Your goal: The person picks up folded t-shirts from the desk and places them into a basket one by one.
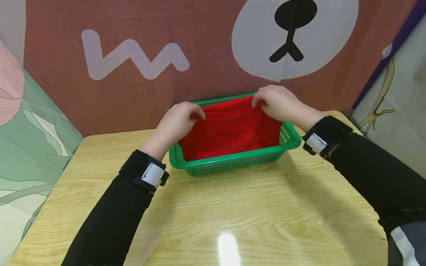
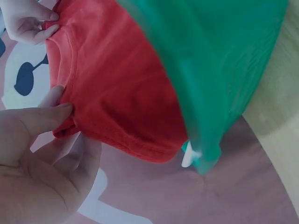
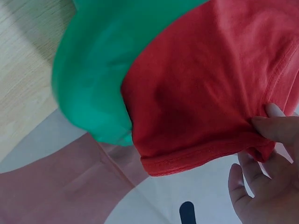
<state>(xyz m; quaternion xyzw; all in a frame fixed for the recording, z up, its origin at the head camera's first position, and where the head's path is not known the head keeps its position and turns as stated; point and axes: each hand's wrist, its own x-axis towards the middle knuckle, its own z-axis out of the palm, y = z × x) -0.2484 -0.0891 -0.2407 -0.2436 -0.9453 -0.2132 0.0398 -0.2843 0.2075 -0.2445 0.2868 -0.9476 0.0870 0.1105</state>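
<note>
Two hands, left hand and right hand, pinch red shirt over green basket.

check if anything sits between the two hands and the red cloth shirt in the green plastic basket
Nothing visible does. The left hand and right hand each already pinch the far edge of the red cloth shirt, which lies in the green plastic basket.

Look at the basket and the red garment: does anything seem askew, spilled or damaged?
Nothing stands out. The green basket sits upright on the wooden table, and the red garment lies inside it, unspilled. The left hand and right hand each pinch its far edge.
</note>
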